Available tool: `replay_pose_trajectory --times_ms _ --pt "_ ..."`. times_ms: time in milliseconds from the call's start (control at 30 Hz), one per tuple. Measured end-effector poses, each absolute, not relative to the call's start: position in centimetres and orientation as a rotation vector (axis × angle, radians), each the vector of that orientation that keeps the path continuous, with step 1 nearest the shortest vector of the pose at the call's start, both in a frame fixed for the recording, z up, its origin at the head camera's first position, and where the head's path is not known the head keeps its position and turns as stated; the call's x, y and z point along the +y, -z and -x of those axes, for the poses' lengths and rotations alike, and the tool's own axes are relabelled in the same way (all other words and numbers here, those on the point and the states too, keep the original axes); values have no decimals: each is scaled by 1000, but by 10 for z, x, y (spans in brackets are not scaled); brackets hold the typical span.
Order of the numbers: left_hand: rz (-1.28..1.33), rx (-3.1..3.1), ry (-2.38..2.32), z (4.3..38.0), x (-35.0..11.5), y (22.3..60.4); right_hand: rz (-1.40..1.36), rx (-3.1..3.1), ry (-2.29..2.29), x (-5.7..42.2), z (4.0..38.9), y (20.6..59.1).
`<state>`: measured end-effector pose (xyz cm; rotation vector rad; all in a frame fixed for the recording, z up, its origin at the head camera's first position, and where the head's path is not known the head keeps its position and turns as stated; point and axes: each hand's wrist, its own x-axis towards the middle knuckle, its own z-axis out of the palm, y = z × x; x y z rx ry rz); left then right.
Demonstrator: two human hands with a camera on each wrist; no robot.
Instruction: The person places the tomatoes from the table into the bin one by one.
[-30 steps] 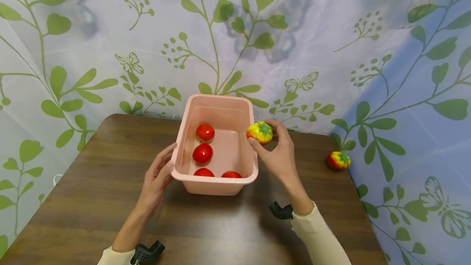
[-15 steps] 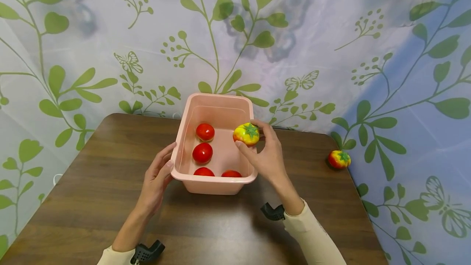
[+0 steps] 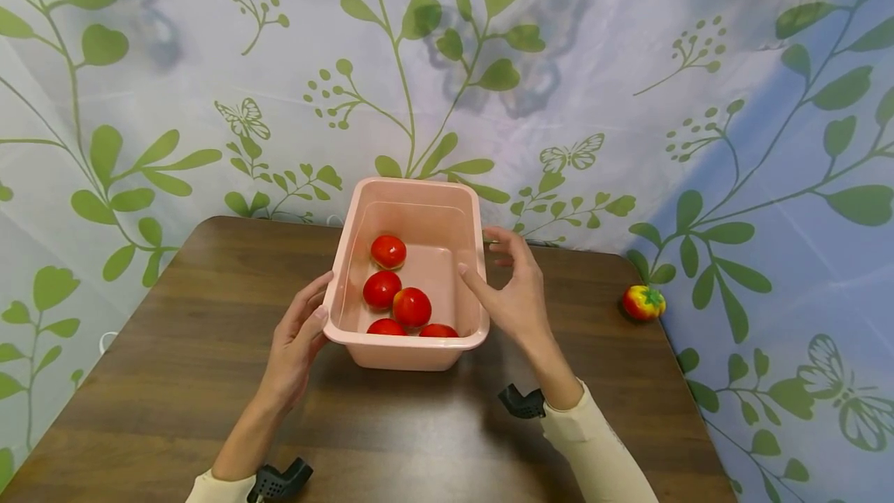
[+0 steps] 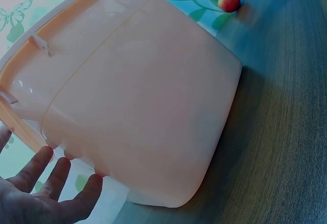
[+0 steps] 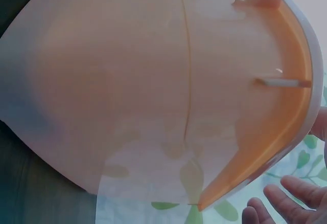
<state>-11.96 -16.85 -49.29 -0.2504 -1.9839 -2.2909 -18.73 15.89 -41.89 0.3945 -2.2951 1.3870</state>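
A pink plastic box [image 3: 415, 349] stands on the table with several red tomatoes inside. One tomato [image 3: 412, 307] showing a bit of yellow lies in the middle, close against another tomato [image 3: 382, 289]. A third tomato [image 3: 388, 252] sits farther back, and two more are partly hidden by the front wall. My left hand [image 3: 296, 344] rests its fingers against the box's left side; in the left wrist view its fingertips [image 4: 92, 183] touch the outer wall. Over the right rim, my right hand [image 3: 520, 293] is spread with nothing in it, its thumb reaching above the box.
A red and yellow tomato with a green top [image 3: 643, 303] sits at the table's right edge, by the curtain. The brown wooden table [image 3: 412, 433] backs onto a leaf-patterned curtain [image 3: 447, 60]. Each wrist wears a black device [image 3: 522, 402].
My right hand carried a yellow and red tomato leftward over the rim and let it go. It now lies among the others in the box. The left hand stayed put.
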Motion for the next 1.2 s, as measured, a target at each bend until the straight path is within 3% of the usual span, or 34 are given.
replay_pose_trajectory --times_ms 467,1200 --pt "256 -1979 2291 119 -169 494 -337 -2302 -1376 181 189 425" --pt "240 -2001 2290 120 -169 494 70 -2329 -1305 278 195 457"
